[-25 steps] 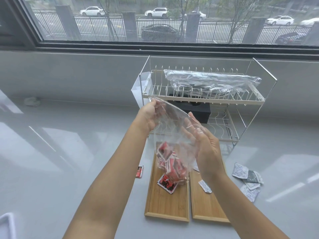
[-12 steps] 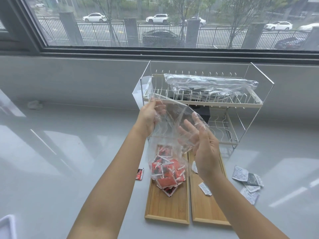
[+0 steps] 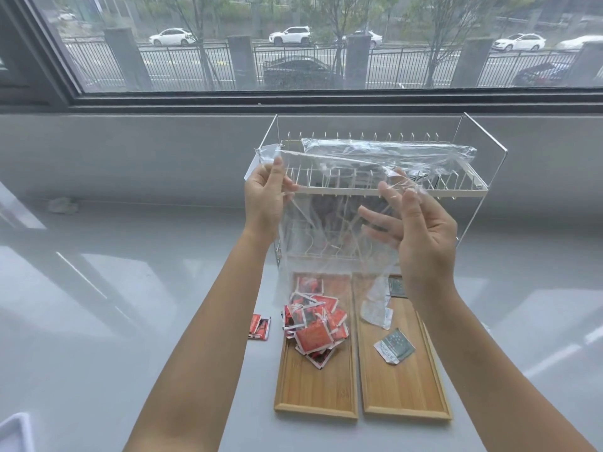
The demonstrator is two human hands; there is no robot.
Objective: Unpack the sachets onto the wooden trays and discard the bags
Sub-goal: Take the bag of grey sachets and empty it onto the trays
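I hold a clear plastic bag (image 3: 329, 223) up over two wooden trays. My left hand (image 3: 266, 197) pinches its upper left corner. My right hand (image 3: 421, 230) grips its right side, fingers spread against the film. The bag looks empty, hanging mouth down. Several red sachets (image 3: 315, 327) lie in a heap on the far half of the left tray (image 3: 313, 393). The right tray (image 3: 404, 393) carries a few grey-green and white sachets (image 3: 394, 347).
One red sachet (image 3: 260, 326) lies on the grey counter left of the trays. A white wire dish rack (image 3: 375, 190) stands behind them, with another clear bag (image 3: 391, 151) on its top shelf. A white object (image 3: 14, 432) shows at the bottom-left corner.
Both hands lifted the bag higher and stretched it wider. The red sachets dropped out of it onto the left tray, and the bag now hangs empty.
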